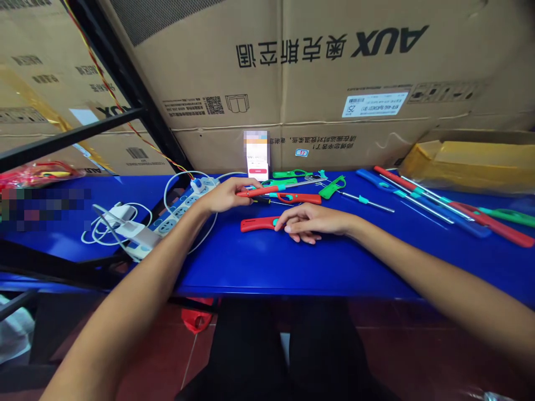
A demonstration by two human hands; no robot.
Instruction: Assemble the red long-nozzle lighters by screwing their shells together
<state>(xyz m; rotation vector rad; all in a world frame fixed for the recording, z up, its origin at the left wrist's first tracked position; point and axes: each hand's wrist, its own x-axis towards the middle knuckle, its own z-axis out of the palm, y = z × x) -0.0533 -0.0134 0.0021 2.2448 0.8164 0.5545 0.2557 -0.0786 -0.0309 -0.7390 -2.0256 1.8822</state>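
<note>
My left hand (229,193) is closed around the handle of a red long-reach lighter (267,190), whose metal tube points right. Just in front, another red long-reach lighter (257,224) lies near the table surface. My right hand (313,221) is at its teal trigger end, thumb and forefinger closed on it and the other fingers curled loosely; the hand hides the rest. Behind the hands are a further red lighter (305,198), green lighter parts (333,187) and a screwdriver (262,200), partly covered by the left hand's lighter.
More red, blue and green lighters (434,203) lie at the right, before an open cardboard box (468,161). A lit phone (256,159) leans on a large carton (292,83). A power strip (169,223) with chargers and cables occupies the left, beside a black shelf frame (71,136).
</note>
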